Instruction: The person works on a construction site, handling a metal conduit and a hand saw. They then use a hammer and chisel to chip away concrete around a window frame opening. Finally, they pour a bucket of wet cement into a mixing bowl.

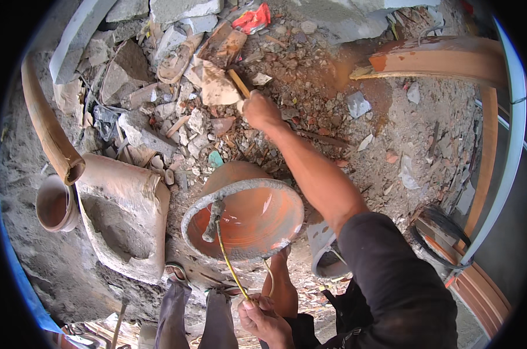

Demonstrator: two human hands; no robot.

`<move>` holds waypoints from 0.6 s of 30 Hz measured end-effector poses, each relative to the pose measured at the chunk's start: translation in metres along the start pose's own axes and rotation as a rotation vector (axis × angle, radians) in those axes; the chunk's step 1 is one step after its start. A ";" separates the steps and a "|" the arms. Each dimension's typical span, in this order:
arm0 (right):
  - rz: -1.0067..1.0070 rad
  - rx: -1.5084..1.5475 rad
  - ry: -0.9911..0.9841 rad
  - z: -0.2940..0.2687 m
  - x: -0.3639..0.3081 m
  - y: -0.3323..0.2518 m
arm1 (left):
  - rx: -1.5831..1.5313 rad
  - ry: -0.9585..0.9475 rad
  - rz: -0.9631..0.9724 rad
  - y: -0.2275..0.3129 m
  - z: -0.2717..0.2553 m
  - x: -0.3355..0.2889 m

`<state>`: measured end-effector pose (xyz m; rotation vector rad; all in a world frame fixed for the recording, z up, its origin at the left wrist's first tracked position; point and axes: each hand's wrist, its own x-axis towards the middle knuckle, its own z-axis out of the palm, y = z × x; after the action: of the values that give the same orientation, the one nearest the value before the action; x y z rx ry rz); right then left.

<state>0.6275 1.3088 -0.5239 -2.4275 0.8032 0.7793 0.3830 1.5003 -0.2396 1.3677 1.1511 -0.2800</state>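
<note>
My right hand (260, 110) reaches far over the rubble and is closed around the yellowish wooden handle (238, 83) of a tool. The tool's head is hard to tell from the debris beyond it. Nearer to me, an orange, cement-crusted rubber bucket (257, 218) lies tilted, its wide mouth toward me and its visible inside bare except for pale flecks. A yellow cord (228, 262) runs from a mortar-coated lump (213, 224) at its rim to my left hand (266, 319), whose fingers pinch it. A second pale stretch of cord meets the near rim.
Broken concrete and brick rubble (126, 72) spread ahead. A cement-dusted sack (123, 215), a small brown bucket (57, 203) and a bamboo pole (51, 122) lie left. A grey bucket (327, 253) stands right. Another person's trousered legs (173, 308) are at lower left.
</note>
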 end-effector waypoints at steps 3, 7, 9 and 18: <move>0.158 0.398 -0.018 -0.015 -0.023 -0.007 | 0.030 0.052 0.031 -0.002 -0.006 0.007; 0.326 0.166 0.520 -0.069 0.020 0.136 | 0.041 0.108 0.005 0.010 -0.001 0.003; 0.226 -0.072 0.357 -0.063 0.049 0.227 | 0.029 0.006 -0.008 0.008 0.002 0.005; 0.274 0.369 0.262 -0.032 -0.005 0.074 | -0.002 0.073 -0.007 0.002 0.004 -0.001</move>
<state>0.5884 1.2391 -0.5153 -2.1336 1.2784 0.3633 0.3857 1.4965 -0.2384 1.3816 1.2165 -0.2354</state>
